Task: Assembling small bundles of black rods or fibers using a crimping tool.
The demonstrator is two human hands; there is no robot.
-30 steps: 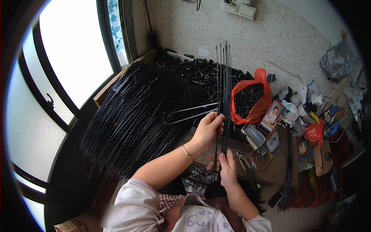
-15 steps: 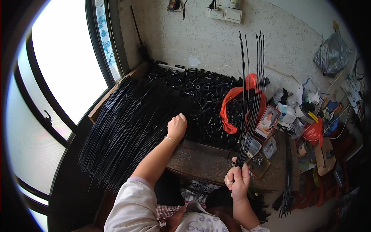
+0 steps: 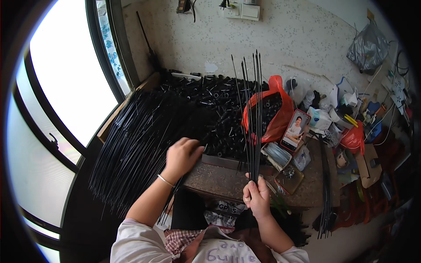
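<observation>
A red bag (image 3: 274, 116) stands behind upright rods (image 3: 252, 118) gripped by the right hand (image 3: 256, 197); the left hand (image 3: 182, 158), fingers curled, rests on the rod pile (image 3: 136, 144).

Glossy black rods (image 3: 252, 114) (thin), shiny plastic bag (image 3: 276, 109)

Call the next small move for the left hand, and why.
Probably pinch a few rods from the pile of thin black rods: the left hand rests at its edge, seemingly holding nothing, while the right hand grips an upright bundle of rods.
</observation>
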